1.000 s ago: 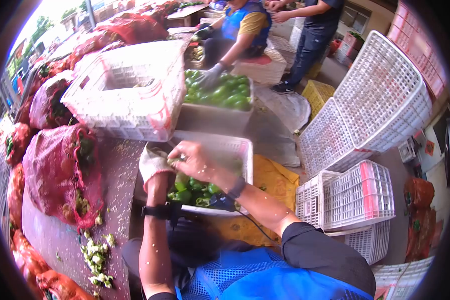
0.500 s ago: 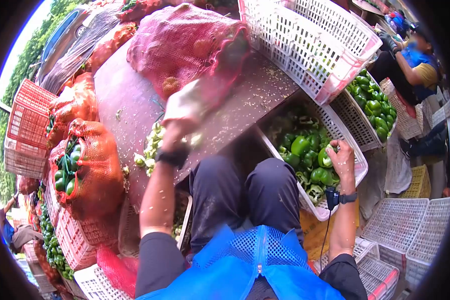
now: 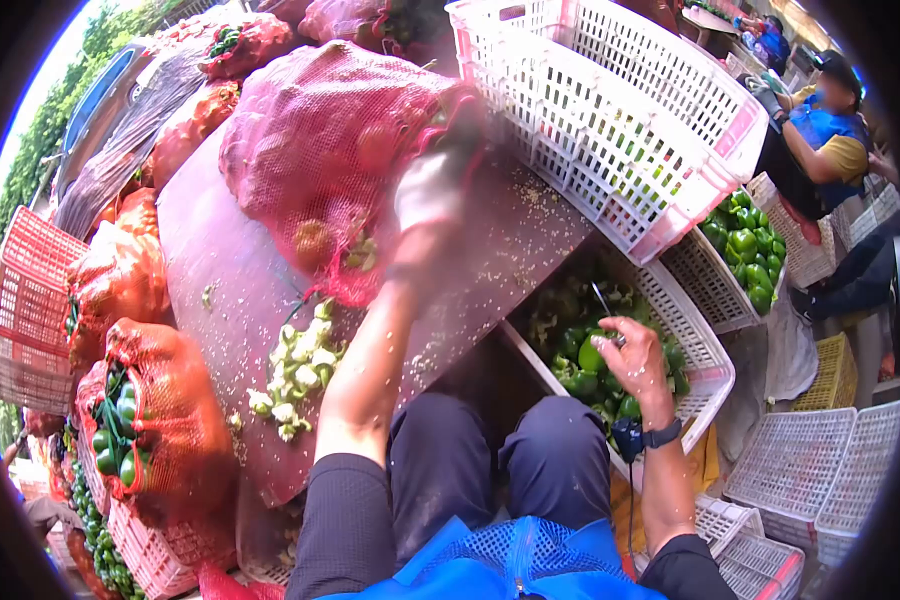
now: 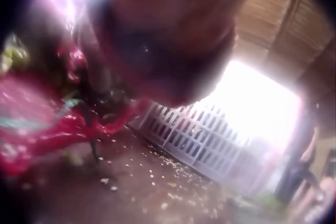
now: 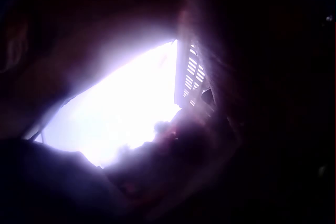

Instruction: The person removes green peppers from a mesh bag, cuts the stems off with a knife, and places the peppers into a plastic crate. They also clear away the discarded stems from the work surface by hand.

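My left hand, in a pale glove and blurred, reaches to the mouth of a red mesh bag on the table. Its fingers are hidden against the dark opening, so I cannot tell what they hold. Red netting hangs beside this hand in the left wrist view. My bare right hand grips a small knife with its thin blade pointing up. Below it, green bell peppers fill part of a white crate. The right wrist view is mostly dark and glare.
Pale pepper cores lie heaped on the seed-strewn table. A big white crate stands on the table's far right. Orange mesh bags of peppers sit at left. Another pepper crate and a seated person are at right.
The view has swung left. My hands, together over the crate a second ago, have parted: the left has gone across the table to the mesh bag, while the right stays over the peppers.
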A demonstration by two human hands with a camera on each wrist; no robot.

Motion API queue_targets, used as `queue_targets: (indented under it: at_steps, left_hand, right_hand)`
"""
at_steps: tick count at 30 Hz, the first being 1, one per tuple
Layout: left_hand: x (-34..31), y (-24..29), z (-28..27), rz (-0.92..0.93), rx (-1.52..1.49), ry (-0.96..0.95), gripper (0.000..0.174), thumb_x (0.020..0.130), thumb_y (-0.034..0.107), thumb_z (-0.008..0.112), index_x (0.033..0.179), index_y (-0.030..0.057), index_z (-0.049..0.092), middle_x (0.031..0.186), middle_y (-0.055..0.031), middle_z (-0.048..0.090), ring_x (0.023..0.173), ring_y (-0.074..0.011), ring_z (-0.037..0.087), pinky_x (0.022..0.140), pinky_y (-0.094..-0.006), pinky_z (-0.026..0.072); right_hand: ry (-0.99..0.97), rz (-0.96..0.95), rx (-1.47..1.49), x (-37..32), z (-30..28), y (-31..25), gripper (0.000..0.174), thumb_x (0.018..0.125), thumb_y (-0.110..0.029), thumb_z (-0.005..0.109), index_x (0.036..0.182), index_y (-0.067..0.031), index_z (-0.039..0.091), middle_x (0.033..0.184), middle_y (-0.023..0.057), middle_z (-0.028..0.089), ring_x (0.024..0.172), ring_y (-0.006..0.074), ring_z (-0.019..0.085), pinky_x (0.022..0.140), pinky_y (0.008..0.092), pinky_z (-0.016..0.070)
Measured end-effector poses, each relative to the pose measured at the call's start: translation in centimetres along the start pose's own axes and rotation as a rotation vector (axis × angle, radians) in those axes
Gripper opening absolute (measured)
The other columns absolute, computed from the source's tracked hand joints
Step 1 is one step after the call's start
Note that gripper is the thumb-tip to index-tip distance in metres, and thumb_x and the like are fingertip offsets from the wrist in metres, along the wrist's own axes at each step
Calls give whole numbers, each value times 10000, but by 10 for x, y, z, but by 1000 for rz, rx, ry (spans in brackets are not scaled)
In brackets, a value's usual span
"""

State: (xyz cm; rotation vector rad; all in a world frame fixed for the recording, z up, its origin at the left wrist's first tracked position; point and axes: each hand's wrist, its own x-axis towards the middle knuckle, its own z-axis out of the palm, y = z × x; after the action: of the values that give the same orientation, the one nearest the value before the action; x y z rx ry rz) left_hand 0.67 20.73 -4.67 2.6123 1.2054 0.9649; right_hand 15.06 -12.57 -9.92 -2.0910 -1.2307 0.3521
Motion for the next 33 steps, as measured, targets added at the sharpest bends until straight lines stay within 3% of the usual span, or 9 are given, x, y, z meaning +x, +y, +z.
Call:
queue_targets:
  at_steps: [5,7,8,14,23,27,29,31,33]
  left_hand:
    - [52,-5,56,235,258,427,179,863,154,591,1004,148,701,855,-134,675,729,-333,667,674,-490,527]
    - [64,-1,64,168,442,258,160,849,227,614,925,116,700,840,-144,672,732,-330,668,659,-481,517]
    - [75,11,73,-177,380,175,245,815,311,654,854,71,687,822,-162,668,737,-333,669,651,-467,512]
    - [95,-11,100,65,430,295,450,851,536,643,818,92,707,831,-130,686,796,-314,677,669,-474,527]
    - [77,-12,29,373,604,24,244,897,362,612,936,189,780,908,-117,720,833,-320,703,728,-468,561]
    - [28,9,-42,468,472,-216,312,894,282,610,1095,52,669,967,-183,692,938,-380,679,819,-464,551]
    - [19,-69,-22,102,343,-243,395,867,247,638,1207,49,596,1018,-174,667,901,-350,674,819,-445,561]
    - [-5,-178,5,308,85,-10,366,952,233,542,1247,22,587,1020,-169,682,889,-318,695,755,-458,578]
    - [-30,-45,-71,-626,-710,-321,404,1025,238,405,1307,-5,562,1040,-172,697,856,-273,714,670,-434,591]
  right_hand:
    - [-82,119,55,-4,8,5,265,838,-149,763,1056,-4,722,999,185,724,778,299,732,698,363,576]
    - [-72,100,100,-7,17,16,270,840,-151,765,1062,-4,722,996,186,725,774,298,733,699,362,576]
    - [-59,85,145,-9,20,24,275,842,-153,767,1069,-5,723,993,188,726,770,297,734,699,362,576]
    - [-94,38,73,-15,21,34,292,844,-220,747,1059,-24,726,1004,184,722,859,359,711,760,411,572]
    - [-73,-76,154,-33,28,44,266,845,-168,760,1059,-17,716,912,183,723,748,294,717,675,374,567]
    - [-55,21,285,-30,26,36,272,849,-154,764,1079,-14,718,902,163,735,745,214,725,658,353,563]
    - [-94,37,284,-20,14,19,293,868,-158,758,1108,3,709,924,140,743,775,161,724,675,331,572]
    - [-42,46,384,-8,17,5,302,887,-162,748,1130,10,699,982,132,743,824,150,725,702,315,588]
    - [-21,-1,452,10,26,-9,345,895,-185,761,1167,13,688,1025,119,740,887,157,729,754,301,595]
